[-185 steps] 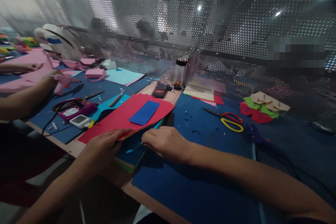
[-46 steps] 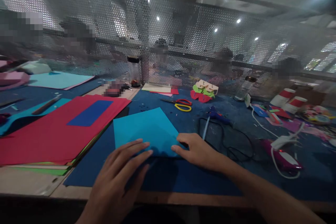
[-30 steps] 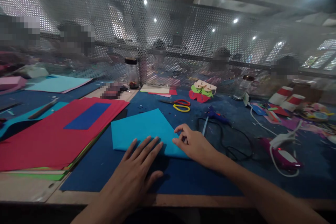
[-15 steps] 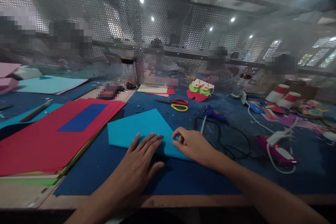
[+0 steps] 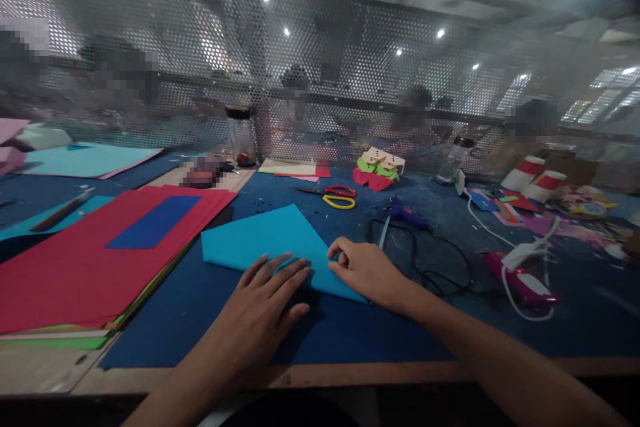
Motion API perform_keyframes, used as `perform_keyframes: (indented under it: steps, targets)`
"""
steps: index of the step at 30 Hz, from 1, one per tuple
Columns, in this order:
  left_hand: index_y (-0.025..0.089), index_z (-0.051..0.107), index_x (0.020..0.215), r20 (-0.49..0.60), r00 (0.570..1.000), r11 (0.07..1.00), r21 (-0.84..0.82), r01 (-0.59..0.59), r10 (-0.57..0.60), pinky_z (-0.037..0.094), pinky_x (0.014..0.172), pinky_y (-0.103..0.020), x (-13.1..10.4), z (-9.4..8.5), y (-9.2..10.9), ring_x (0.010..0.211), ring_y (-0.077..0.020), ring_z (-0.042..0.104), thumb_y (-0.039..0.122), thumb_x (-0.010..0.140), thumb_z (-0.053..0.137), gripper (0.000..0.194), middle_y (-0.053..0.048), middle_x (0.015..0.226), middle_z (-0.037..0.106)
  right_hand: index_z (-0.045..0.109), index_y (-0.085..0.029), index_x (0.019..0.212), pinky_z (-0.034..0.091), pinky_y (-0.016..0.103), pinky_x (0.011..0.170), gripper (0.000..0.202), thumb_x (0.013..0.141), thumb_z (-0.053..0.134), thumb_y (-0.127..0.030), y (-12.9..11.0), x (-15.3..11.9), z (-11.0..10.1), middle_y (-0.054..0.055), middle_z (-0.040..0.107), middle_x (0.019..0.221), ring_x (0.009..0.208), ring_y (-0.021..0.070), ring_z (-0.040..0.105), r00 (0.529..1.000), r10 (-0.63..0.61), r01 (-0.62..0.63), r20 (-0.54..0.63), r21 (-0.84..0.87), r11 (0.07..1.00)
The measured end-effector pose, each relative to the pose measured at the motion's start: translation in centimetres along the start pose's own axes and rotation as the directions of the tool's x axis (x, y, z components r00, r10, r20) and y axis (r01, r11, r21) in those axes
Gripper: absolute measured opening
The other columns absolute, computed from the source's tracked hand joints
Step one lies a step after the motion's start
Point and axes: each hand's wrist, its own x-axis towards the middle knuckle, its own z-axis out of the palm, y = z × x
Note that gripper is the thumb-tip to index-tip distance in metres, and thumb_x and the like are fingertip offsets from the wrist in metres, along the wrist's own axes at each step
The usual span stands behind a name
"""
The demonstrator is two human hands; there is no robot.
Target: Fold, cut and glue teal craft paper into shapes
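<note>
A folded sheet of bright blue paper (image 5: pixel 280 233) lies on the dark blue table mat in front of me. Across its lower edge rests my left hand (image 5: pixel 270 293), open, fingers stretched out flat and thumb apart. My right hand (image 5: pixel 367 270) is at the sheet's slanting right edge, its fingers curled and the thumb close to the index finger on the paper. Its palm side and part of the fold under it are hidden. Beyond the sheet lie scissors (image 5: pixel 340 197) with red and yellow handles. A blue glue gun (image 5: pixel 407 213) lies to the right, its black cord coiled nearby.
Stacked red sheets (image 5: pixel 75 260) with a dark blue strip (image 5: pixel 153 221) on top lie left. Farther back are a layered paper piece (image 5: pixel 379 169) and two jars. At right, a magenta device (image 5: pixel 523 279) has a white cable. A perforated metal screen (image 5: pixel 330 107) closes the back.
The view has shifted slightly. Both hands stay at nearly the same places on the blue paper, and the fold looks much the same.
</note>
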Motion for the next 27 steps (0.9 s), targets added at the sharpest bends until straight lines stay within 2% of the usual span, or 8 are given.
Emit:
perform_keyframes:
  steps: [5,11,16,27]
  targets:
    - [0.032,0.048,0.151,0.024,1.000,1.000,-0.001,0.002,-0.002,0.031,0.121,-0.054,0.00,0.08,-0.01,0.144,-0.0282,0.045,0.052,0.106,0.046,0.050,0.000,0.157,0.052,0.067,-0.021,0.109,0.036,0.026,0.064,0.017,0.095,0.061,-0.027,-0.07,0.01,-0.01,0.001,0.073,0.082,0.076,0.0174,0.067,1.000,0.018,-0.018,-0.003,-0.034,0.999]
    - [0.032,0.041,0.156,0.029,1.000,1.000,0.006,-0.009,0.009,0.027,0.124,-0.052,-0.06,0.13,0.03,0.147,-0.0258,0.043,0.053,0.106,0.045,0.054,0.000,0.159,0.049,0.066,-0.021,0.110,0.033,0.026,0.063,0.017,0.096,0.060,-0.029,-0.02,0.07,-0.02,0.001,0.073,0.082,0.075,0.0172,0.066,1.000,0.012,-0.011,0.008,-0.095,0.995]
    - [0.029,0.044,0.153,0.034,0.999,1.000,0.005,-0.018,0.018,0.026,0.125,-0.052,0.02,0.09,0.12,0.147,-0.0258,0.044,0.052,0.107,0.044,0.052,-0.001,0.159,0.049,0.066,-0.021,0.109,0.032,0.027,0.062,0.016,0.097,0.059,-0.029,-0.09,0.04,-0.09,0.001,0.073,0.081,0.073,0.0173,0.065,1.000,0.010,-0.009,0.007,-0.120,0.993]
    - [0.032,0.047,0.152,0.060,0.998,1.000,-0.012,-0.006,0.006,0.028,0.123,-0.053,0.10,-0.15,0.25,0.142,-0.0264,0.049,0.054,0.106,0.044,0.051,-0.002,0.157,0.053,0.067,-0.021,0.105,0.032,0.026,0.061,0.014,0.096,0.059,-0.028,0.08,0.12,0.04,0.001,0.072,0.079,0.072,0.0170,0.066,1.000,-0.009,0.009,-0.002,-0.131,0.991]
